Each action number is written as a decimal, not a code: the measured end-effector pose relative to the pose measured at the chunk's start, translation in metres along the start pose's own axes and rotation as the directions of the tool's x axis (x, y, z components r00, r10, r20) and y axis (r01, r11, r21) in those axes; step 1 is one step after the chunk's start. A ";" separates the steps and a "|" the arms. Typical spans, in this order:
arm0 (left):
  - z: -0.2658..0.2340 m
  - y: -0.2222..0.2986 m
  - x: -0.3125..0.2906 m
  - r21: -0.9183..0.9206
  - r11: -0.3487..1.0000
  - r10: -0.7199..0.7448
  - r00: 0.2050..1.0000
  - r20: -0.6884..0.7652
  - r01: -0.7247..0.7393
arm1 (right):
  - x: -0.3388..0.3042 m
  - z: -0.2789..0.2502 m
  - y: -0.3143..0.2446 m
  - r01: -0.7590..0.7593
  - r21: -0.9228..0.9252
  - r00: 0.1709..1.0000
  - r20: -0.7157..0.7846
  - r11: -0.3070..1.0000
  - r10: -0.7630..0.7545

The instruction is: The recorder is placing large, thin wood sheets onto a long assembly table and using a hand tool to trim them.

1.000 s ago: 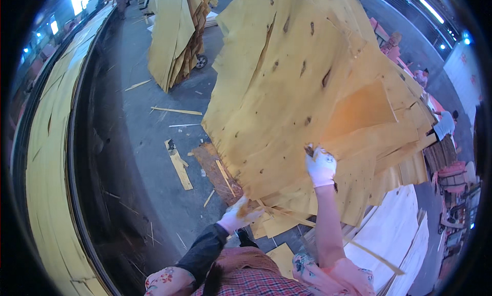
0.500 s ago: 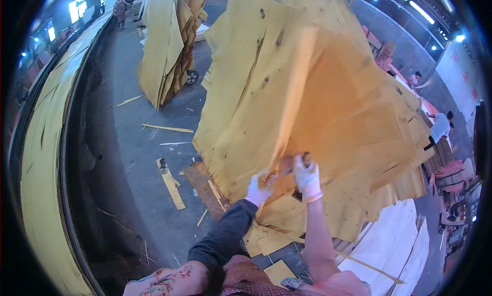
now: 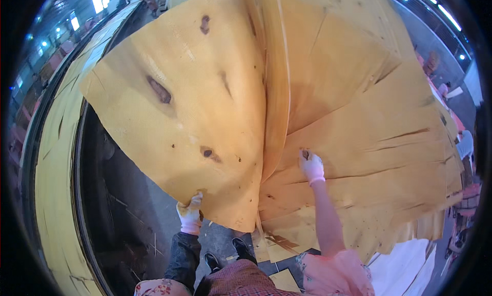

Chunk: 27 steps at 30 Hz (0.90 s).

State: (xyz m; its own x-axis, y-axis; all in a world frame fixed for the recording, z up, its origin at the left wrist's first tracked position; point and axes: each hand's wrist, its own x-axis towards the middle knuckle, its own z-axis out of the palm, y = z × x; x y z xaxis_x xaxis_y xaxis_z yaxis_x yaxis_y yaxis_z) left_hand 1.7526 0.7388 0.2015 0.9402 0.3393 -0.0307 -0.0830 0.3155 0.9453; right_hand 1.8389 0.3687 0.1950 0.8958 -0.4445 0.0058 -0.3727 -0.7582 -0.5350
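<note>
My left hand (image 3: 190,214), in a white glove, pinches the lower edge of a large tan wood veneer sheet (image 3: 215,111) marked with dark knots. This sheet bends upright along its right side and spreads over the floor at the left. To its right lies a pile of similar veneer sheets (image 3: 369,157), with splits and uneven edges. Over that pile is my right hand (image 3: 311,167), also gloved, its fingers curled closed. A dark patch shows at those fingertips; whether something is held there, I cannot make out.
A long belt (image 3: 59,157) carrying veneer runs along the left. Paler sheets (image 3: 402,265) lie at the lower right. My shoes (image 3: 241,247) stand on the grey floor, near scattered scraps (image 3: 282,243). At the far right a person (image 3: 465,144) is partly visible.
My left hand has moved left and down, drawing the veneer sheet out across the left side. The right hand has come apart from the left and sits slightly higher over the pile.
</note>
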 end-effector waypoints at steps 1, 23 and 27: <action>-0.001 0.005 0.001 0.013 1.000 -0.008 1.000 -0.022 0.009 | -0.021 -0.007 -0.041 -0.038 0.395 0.995 0.100 0.918 -0.002; -0.168 0.265 -0.087 0.670 0.693 0.697 0.488 -0.526 -0.266 | 0.142 0.109 -0.011 0.299 -0.069 0.954 0.025 0.952 -0.298; -0.206 0.303 -0.188 0.703 0.634 0.758 0.441 -0.481 -0.323 | 0.092 0.241 0.009 0.132 0.251 0.842 0.482 0.959 -0.242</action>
State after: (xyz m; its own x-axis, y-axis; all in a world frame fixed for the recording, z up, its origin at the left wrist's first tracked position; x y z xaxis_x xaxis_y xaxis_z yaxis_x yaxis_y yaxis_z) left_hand 1.4825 0.9527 0.4271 0.1924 0.8147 0.5470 -0.1235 -0.5328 0.8372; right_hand 1.9764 0.4359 -0.0124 0.9613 0.0389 -0.2726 -0.1784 -0.6660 -0.7243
